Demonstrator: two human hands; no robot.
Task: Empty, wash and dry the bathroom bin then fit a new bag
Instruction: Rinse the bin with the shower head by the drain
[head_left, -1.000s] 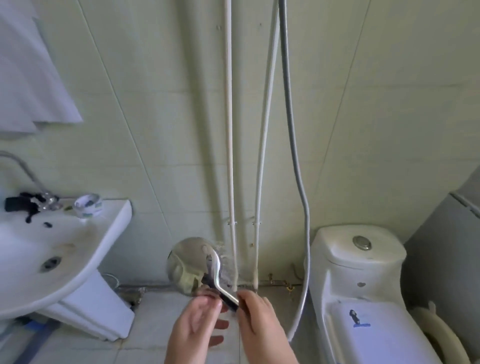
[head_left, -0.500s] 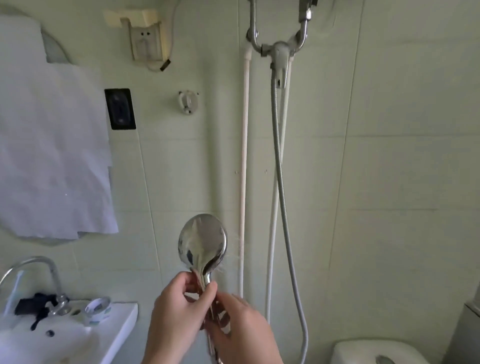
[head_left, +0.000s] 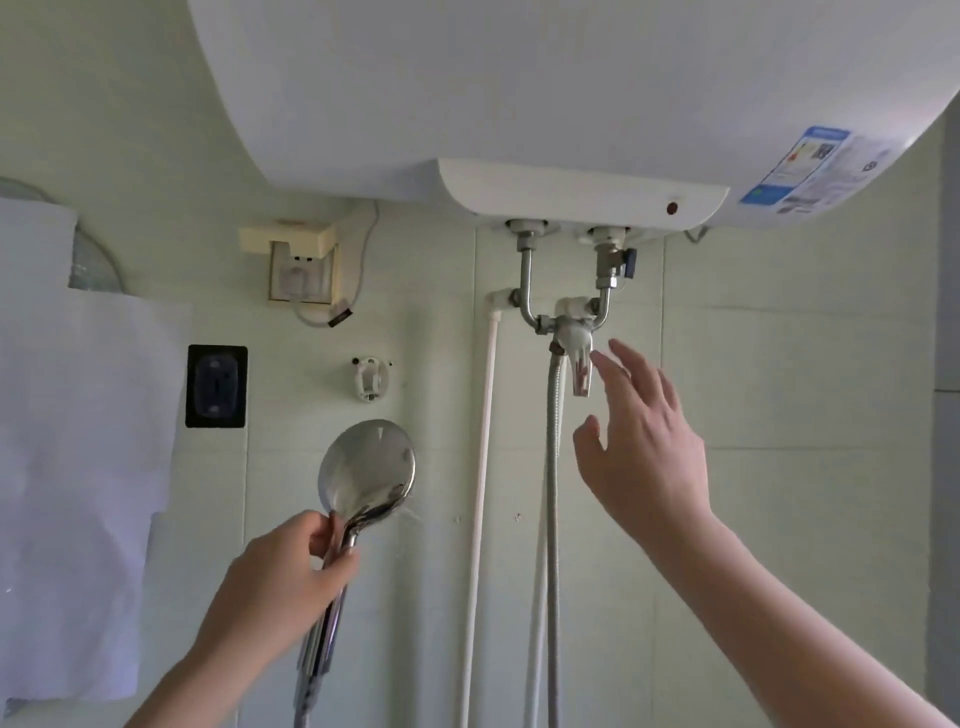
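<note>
My left hand (head_left: 280, 577) grips the handle of a chrome shower head (head_left: 369, 470), which stands upright with its round back towards me. A metal hose (head_left: 553, 467) hangs down from the mixer valve. My right hand (head_left: 641, 441) is raised with fingers spread and straight, its fingertips just right of the valve's chrome lever (head_left: 581, 366) under the white water heater (head_left: 519, 104). I cannot tell whether the fingers touch the lever. The bin is out of view.
An empty shower-head bracket (head_left: 370, 379) sits on the tiled wall. A socket (head_left: 301, 275) and a black wall box (head_left: 216, 385) are at the left, beside a white sheet (head_left: 78, 467). A white pipe (head_left: 483, 493) runs down the wall.
The view has tilted up from the sink and toilet to the water heater. My right hand has let go of the shower head and risen to the valve lever; my left hand keeps hold.
</note>
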